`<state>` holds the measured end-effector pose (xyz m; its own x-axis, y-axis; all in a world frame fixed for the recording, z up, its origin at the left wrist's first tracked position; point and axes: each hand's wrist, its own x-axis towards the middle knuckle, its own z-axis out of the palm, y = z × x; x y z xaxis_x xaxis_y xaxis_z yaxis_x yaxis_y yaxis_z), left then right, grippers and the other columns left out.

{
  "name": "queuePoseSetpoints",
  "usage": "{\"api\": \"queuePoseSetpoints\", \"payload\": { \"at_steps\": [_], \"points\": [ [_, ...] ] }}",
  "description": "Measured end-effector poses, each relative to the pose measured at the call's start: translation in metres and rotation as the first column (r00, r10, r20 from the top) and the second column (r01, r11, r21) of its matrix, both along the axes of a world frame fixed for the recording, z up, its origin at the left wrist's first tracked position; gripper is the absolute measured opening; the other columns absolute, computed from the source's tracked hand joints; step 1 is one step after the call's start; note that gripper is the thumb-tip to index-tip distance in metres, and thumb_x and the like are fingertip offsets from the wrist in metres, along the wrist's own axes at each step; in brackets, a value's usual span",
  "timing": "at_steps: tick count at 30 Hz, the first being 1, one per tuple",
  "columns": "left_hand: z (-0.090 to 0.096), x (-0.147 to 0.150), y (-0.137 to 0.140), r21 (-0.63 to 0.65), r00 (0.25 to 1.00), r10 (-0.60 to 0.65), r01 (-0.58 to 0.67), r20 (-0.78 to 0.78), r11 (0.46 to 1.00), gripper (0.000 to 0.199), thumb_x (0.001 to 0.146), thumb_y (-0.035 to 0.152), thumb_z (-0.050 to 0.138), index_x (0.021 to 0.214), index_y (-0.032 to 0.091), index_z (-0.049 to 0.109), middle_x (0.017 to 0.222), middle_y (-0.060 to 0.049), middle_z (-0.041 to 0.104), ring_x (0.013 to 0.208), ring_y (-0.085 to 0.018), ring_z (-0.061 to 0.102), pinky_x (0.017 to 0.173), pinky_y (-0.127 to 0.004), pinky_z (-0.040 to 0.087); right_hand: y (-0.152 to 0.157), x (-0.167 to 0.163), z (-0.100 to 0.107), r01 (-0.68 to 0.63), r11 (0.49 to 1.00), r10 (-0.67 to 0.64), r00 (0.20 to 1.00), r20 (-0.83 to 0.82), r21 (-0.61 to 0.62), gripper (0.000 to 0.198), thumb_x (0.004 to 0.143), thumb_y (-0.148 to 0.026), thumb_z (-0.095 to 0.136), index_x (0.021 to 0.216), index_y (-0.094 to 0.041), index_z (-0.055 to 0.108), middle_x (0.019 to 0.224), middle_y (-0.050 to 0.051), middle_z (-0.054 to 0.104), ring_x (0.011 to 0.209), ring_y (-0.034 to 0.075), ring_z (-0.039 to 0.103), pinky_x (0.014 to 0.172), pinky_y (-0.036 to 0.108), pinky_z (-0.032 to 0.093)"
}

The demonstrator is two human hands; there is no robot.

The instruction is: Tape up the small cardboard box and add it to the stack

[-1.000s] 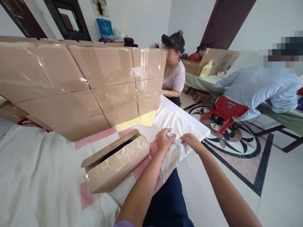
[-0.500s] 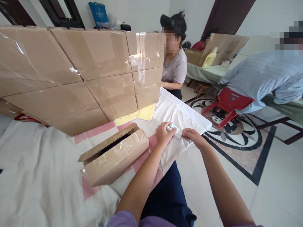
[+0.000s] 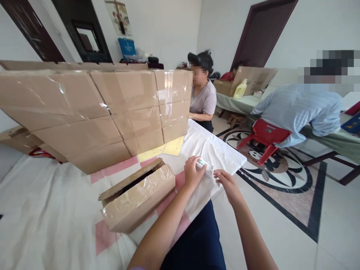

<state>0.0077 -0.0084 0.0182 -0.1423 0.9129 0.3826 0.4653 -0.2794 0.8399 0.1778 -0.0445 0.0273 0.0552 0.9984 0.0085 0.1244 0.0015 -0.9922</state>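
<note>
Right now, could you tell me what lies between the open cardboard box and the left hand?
In the head view, only the pink-and-white cloth lies between the open cardboard box and the left hand.

A wall of stacked cardboard boxes (image 3: 92, 112) closes off the tabletop (image 3: 42, 210) from 9 to 12 o'clock. The open carton (image 3: 137, 195) blocks the near middle at 10 o'clock of both hands. White cloth lies bare at 12 o'clock; open floor (image 3: 295, 232) lies at 3.

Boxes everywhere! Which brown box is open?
The lone cardboard box lying on the cloth nearest the left hand: its top flap gapes. The stacked boxes behind are taped shut.
</note>
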Motion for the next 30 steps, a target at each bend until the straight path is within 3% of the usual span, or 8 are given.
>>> {"api": "queuePoseSetpoints", "payload": {
  "at_steps": [7,13,18,23,25,27,28,30],
  "points": [
    [0.049,-0.047,-0.085,0.093,0.954,-0.296,0.3,-0.054,0.949,0.02,0.093,0.028,0.062,0.112,0.025,0.067,0.104,-0.003,0.068,0.099,-0.02,0.065,0.091,-0.033,0.051,-0.051,-0.062,0.04,-0.308,0.916,0.288,0.951,0.114,0.255,0.017,0.093,-0.034,0.057,0.091,-0.02,0.067,0.091,0.005,0.069,0.089,0.021,0.063,0.081,0.032,0.049],
    [0.038,-0.1,-0.147,0.162,0.968,-0.029,0.071,-0.249,0.984,0.012,0.096,0.022,0.058,0.102,0.024,0.069,0.094,-0.003,0.065,0.086,-0.017,0.064,0.076,-0.028,0.051,-0.079,-0.11,0.039,-0.498,0.838,0.445,0.861,0.248,0.226,0.021,0.094,-0.018,0.049,0.093,-0.02,0.07,0.088,0.004,0.072,0.083,0.018,0.065,0.077,0.028,0.048],
    [0.024,-0.12,-0.177,0.483,0.836,0.352,-0.122,-0.42,0.867,0.012,0.094,0.015,0.061,0.087,0.021,0.067,0.077,-0.001,0.063,0.067,-0.016,0.057,0.063,-0.03,0.042,-0.094,-0.14,0.031,-0.583,0.792,0.539,0.807,0.243,0.18,0.024,0.09,-0.014,0.051,0.093,-0.021,0.074,0.086,0.004,0.075,0.08,0.018,0.068,0.074,0.025,0.049],
    [0.041,-0.134,-0.206,0.562,0.797,0.394,-0.085,-0.457,0.823,0.014,0.093,0.008,0.059,0.087,0.019,0.066,0.073,-0.001,0.064,0.065,-0.015,0.057,0.062,-0.03,0.039,-0.096,-0.153,0.025,-0.658,0.742,0.625,0.749,0.222,0.13,0.022,0.09,-0.017,0.051,0.094,-0.02,0.071,0.08,0.002,0.074,0.073,0.017,0.069,0.07,0.025,0.051],
    [0.059,-0.148,-0.219,0.564,0.833,0.422,-0.167,-0.358,0.809,0.014,0.092,0.008,0.059,0.093,0.02,0.067,0.078,-0.001,0.065,0.071,-0.015,0.059,0.064,-0.029,0.044,-0.089,-0.148,0.027,-0.581,0.792,0.506,0.797,0.329,0.188,0.022,0.09,-0.019,0.052,0.105,-0.021,0.069,0.077,0.002,0.073,0.067,0.018,0.067,0.066,0.027,0.052],
    [0.083,-0.167,-0.227,0.479,0.853,0.486,-0.353,-0.189,0.804,0.013,0.091,0.01,0.062,0.087,0.022,0.064,0.077,0.0,0.062,0.072,-0.015,0.058,0.065,-0.028,0.046,-0.076,-0.143,0.036,-0.38,0.842,0.216,0.888,0.406,0.383,0.026,0.091,-0.021,0.053,0.113,-0.022,0.066,0.084,0.004,0.074,0.073,0.02,0.068,0.069,0.031,0.053],
    [0.095,-0.177,-0.229,0.365,0.849,0.513,-0.441,-0.127,0.82,0.013,0.091,0.013,0.063,0.083,0.023,0.062,0.076,0.0,0.06,0.071,-0.015,0.057,0.064,-0.029,0.046,-0.067,-0.143,0.042,-0.279,0.816,0.057,0.911,0.409,0.507,0.026,0.093,-0.023,0.054,0.116,-0.022,0.065,0.092,0.007,0.074,0.083,0.023,0.069,0.075,0.034,0.054],
    [0.117,-0.2,-0.228,0.132,0.861,0.491,-0.475,-0.135,0.87,0.018,0.091,0.021,0.063,0.073,0.024,0.059,0.075,0.001,0.059,0.07,-0.015,0.054,0.064,-0.029,0.044,-0.048,-0.149,0.057,-0.319,0.671,-0.059,0.877,0.477,0.67,0.034,0.095,-0.026,0.053,0.127,-0.022,0.062,0.121,0.013,0.07,0.115,0.03,0.064,0.096,0.046,0.05]
  ]
}}
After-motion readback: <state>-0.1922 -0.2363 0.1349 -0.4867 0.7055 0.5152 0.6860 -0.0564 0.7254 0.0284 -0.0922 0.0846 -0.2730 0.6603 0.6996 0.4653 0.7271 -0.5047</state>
